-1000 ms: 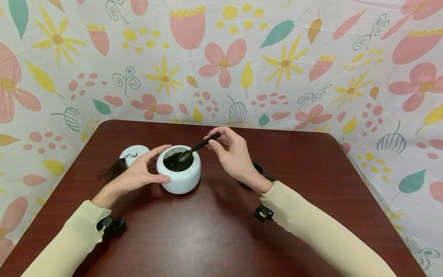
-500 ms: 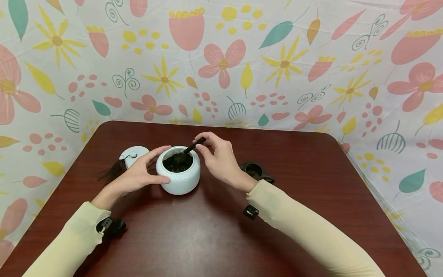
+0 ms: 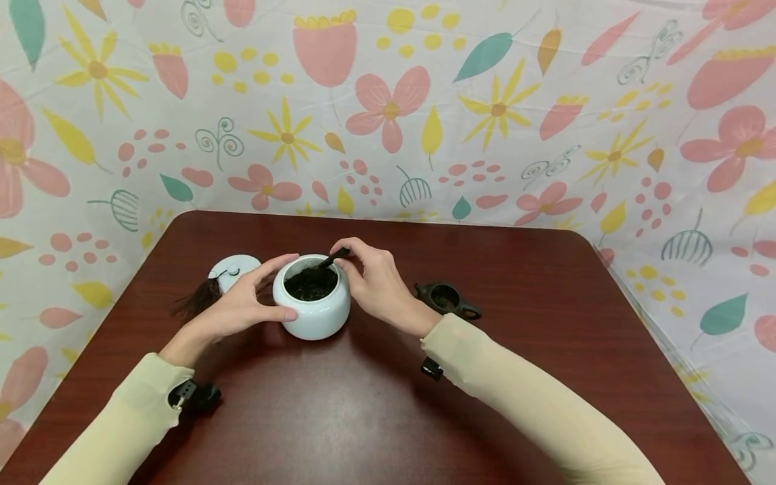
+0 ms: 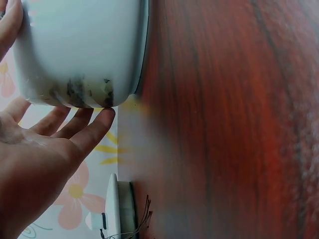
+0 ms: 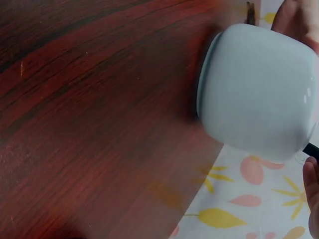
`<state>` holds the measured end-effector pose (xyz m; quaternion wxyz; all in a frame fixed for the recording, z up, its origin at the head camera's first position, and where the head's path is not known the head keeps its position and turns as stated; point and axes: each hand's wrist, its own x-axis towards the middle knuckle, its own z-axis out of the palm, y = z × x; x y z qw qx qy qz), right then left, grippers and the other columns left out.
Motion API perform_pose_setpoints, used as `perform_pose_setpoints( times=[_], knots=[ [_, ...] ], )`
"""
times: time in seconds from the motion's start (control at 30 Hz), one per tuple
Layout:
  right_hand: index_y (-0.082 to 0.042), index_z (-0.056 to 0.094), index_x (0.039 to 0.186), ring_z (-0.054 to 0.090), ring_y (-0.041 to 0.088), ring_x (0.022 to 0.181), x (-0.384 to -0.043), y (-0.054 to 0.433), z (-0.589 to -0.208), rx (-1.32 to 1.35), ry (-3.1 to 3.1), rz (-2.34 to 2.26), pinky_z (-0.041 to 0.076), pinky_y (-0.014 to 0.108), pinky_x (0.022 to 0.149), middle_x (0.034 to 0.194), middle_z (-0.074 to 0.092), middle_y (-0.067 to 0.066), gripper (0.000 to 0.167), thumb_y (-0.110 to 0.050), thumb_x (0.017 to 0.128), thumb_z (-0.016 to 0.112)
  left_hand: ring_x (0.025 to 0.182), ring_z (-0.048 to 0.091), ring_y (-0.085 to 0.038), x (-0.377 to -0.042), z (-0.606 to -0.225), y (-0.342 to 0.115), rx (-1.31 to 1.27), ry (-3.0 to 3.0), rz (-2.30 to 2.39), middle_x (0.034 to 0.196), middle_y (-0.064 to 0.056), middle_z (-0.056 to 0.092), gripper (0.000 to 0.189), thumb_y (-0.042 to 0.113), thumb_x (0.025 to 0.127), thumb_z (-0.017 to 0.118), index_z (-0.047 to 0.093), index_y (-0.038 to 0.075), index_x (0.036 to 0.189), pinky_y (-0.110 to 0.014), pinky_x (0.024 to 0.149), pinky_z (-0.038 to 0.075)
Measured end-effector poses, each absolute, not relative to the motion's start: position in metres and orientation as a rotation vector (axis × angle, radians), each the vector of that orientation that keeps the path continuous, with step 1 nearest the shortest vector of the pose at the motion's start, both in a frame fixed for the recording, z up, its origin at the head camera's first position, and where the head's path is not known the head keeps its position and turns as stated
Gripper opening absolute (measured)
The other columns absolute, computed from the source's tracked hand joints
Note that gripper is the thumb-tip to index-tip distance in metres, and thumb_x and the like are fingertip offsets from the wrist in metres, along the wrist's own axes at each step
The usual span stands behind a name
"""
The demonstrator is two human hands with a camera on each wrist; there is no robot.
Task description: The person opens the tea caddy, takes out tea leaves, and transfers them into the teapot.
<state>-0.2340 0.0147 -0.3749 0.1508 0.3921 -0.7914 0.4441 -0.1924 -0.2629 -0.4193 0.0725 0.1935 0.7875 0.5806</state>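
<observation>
A round white jar (image 3: 312,320) stands on the table, its mouth showing dark dry leaves (image 3: 309,288). My left hand (image 3: 242,306) holds the jar from its left side, thumb on the front and fingers spread around the back; the left wrist view shows fingertips against the jar wall (image 4: 82,45), near a dark painted mark. Between thumb and fingers, my right hand (image 3: 378,286) pinches the black handle of a small scoop (image 3: 335,256). The scoop slants down over the jar's rim, and its bowl is hidden among the leaves.
The white lid (image 3: 242,264) with a dark tassel (image 3: 202,300) lies behind the left hand. Right of the jar sits a small dark open teapot (image 3: 445,296), partly behind the right forearm. A floral cloth (image 3: 388,162) hangs beyond the brown table's (image 3: 533,350) far edge.
My right hand has moved left and down towards the jar. The scoop's bowl, earlier visible above the leaves, has sunk into them. The left hand and jar stay in place.
</observation>
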Motion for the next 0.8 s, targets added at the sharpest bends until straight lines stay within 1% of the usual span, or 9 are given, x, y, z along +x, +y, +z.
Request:
perform_pose_setpoints(
  times=[0.07, 0.17, 0.27, 0.3, 0.43, 0.5, 0.6, 0.7, 0.8],
  knots=[
    [-0.006, 0.068, 0.117, 0.062, 0.01, 0.084, -0.235, 0.013, -0.376, 1.136, -2.286, 1.284, 0.049, 0.029, 0.07, 0.107, 0.073, 0.005, 0.016, 0.0, 0.103, 0.066, 0.144, 0.045, -0.029, -0.192, -0.42, -0.264, 0.569, 2.369, 1.743, 0.159, -0.007, 0.047, 0.094, 0.01, 0.087, 0.088, 0.037, 0.02, 0.165, -0.027, 0.102, 0.048],
    [-0.005, 0.068, 0.117, 0.063, 0.011, 0.082, -0.235, 0.01, -0.377, 1.158, -2.313, 1.306, 0.049, 0.028, 0.069, 0.104, 0.073, 0.004, 0.014, -0.002, 0.103, 0.067, 0.144, 0.045, -0.029, -0.191, -0.421, -0.265, 0.55, 2.375, 1.739, 0.16, -0.007, 0.046, 0.094, 0.01, 0.087, 0.088, 0.035, 0.017, 0.165, -0.027, 0.101, 0.048],
    [-0.004, 0.068, 0.117, 0.068, 0.012, 0.087, -0.233, 0.009, -0.376, 1.172, -2.344, 1.332, 0.052, 0.027, 0.072, 0.102, 0.074, 0.004, 0.014, -0.004, 0.103, 0.068, 0.143, 0.045, -0.028, -0.191, -0.42, -0.264, 0.556, 2.376, 1.735, 0.16, -0.007, 0.046, 0.095, 0.01, 0.088, 0.087, 0.034, 0.014, 0.166, -0.027, 0.101, 0.048],
    [-0.004, 0.068, 0.117, 0.068, 0.012, 0.088, -0.232, 0.01, -0.375, 1.175, -2.352, 1.337, 0.052, 0.027, 0.074, 0.102, 0.074, 0.004, 0.014, -0.004, 0.103, 0.068, 0.143, 0.045, -0.028, -0.192, -0.42, -0.264, 0.561, 2.375, 1.734, 0.16, -0.008, 0.046, 0.095, 0.009, 0.088, 0.087, 0.034, 0.015, 0.166, -0.027, 0.101, 0.048],
    [-0.004, 0.067, 0.116, 0.07, 0.017, 0.09, -0.232, 0.012, -0.373, 1.171, -2.329, 1.348, 0.053, 0.028, 0.075, 0.102, 0.074, 0.008, 0.014, -0.002, 0.102, 0.068, 0.143, 0.046, -0.027, -0.193, -0.418, -0.263, 0.571, 2.372, 1.735, 0.159, -0.007, 0.047, 0.094, 0.009, 0.088, 0.087, 0.036, 0.019, 0.165, -0.028, 0.102, 0.048],
    [-0.004, 0.067, 0.116, 0.071, 0.017, 0.092, -0.233, 0.012, -0.371, 1.165, -2.3, 1.343, 0.054, 0.028, 0.076, 0.103, 0.074, 0.008, 0.014, -0.001, 0.102, 0.068, 0.143, 0.046, -0.027, -0.193, -0.418, -0.263, 0.574, 2.376, 1.737, 0.158, -0.007, 0.048, 0.093, 0.009, 0.087, 0.088, 0.037, 0.021, 0.165, -0.028, 0.102, 0.048],
    [-0.004, 0.068, 0.115, 0.069, 0.014, 0.09, -0.235, 0.011, -0.371, 1.156, -2.27, 1.328, 0.053, 0.028, 0.075, 0.102, 0.074, 0.007, 0.014, 0.0, 0.102, 0.068, 0.144, 0.045, -0.027, -0.193, -0.417, -0.262, 0.579, 2.376, 1.738, 0.159, -0.007, 0.048, 0.093, 0.009, 0.087, 0.088, 0.038, 0.021, 0.164, -0.027, 0.102, 0.048],
    [-0.004, 0.068, 0.114, 0.067, 0.01, 0.086, -0.235, 0.007, -0.372, 1.154, -2.263, 1.309, 0.052, 0.026, 0.074, 0.1, 0.074, 0.005, 0.014, 0.0, 0.101, 0.07, 0.144, 0.045, -0.028, -0.193, -0.417, -0.262, 0.586, 2.373, 1.737, 0.159, -0.007, 0.047, 0.093, 0.008, 0.087, 0.087, 0.037, 0.019, 0.165, -0.027, 0.102, 0.048],
    [-0.004, 0.068, 0.114, 0.065, 0.009, 0.084, -0.234, 0.003, -0.372, 1.163, -2.269, 1.311, 0.051, 0.027, 0.072, 0.098, 0.074, 0.005, 0.014, -0.001, 0.101, 0.07, 0.144, 0.045, -0.028, -0.193, -0.417, -0.262, 0.583, 2.37, 1.733, 0.159, -0.007, 0.047, 0.093, 0.008, 0.088, 0.087, 0.036, 0.018, 0.165, -0.028, 0.102, 0.048]
  ],
)
